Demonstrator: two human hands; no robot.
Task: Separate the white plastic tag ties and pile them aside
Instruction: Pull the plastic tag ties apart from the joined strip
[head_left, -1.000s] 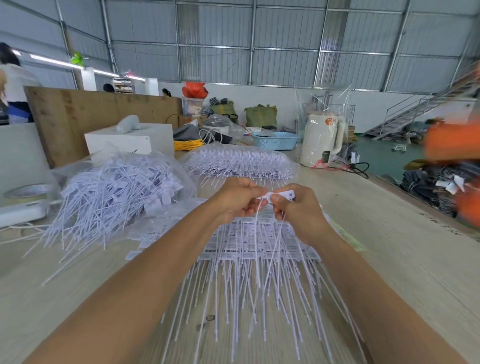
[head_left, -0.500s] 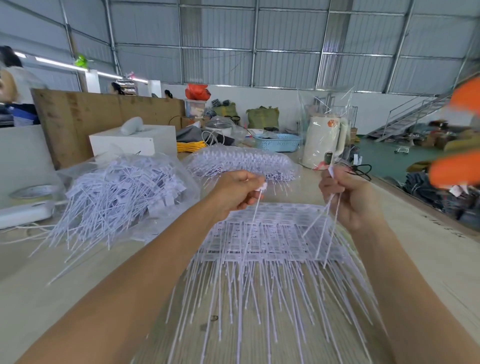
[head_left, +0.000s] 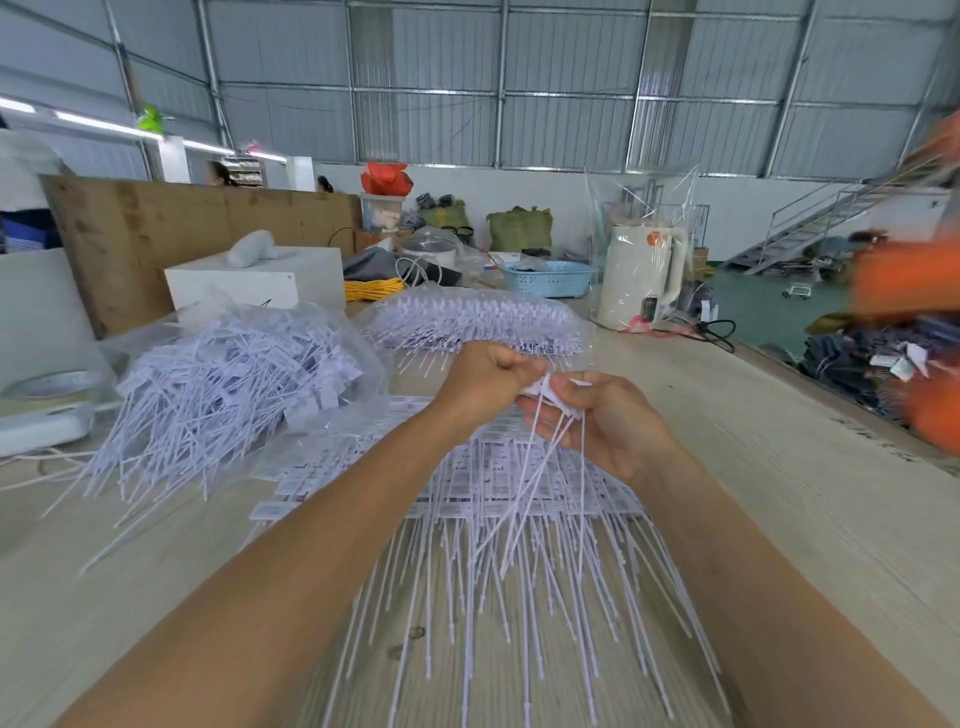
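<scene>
Your left hand (head_left: 488, 382) pinches one tag; your right hand (head_left: 602, 418) grips several loose ties (head_left: 545, 467). Pull the tag cleanly, then drop onto the pile (head_left: 223, 395).

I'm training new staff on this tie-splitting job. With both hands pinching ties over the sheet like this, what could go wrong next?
1. The right hand holds several loose ties whose tails hang into the joined sheet; they may snag or tangle when pulled away.
2. The left hand pinches the tag ends close against the right fingers; a hard pull might tear a tag rather than free it.
3. The bagged pile already spills tails onto the table; added ties could slide off.
</scene>
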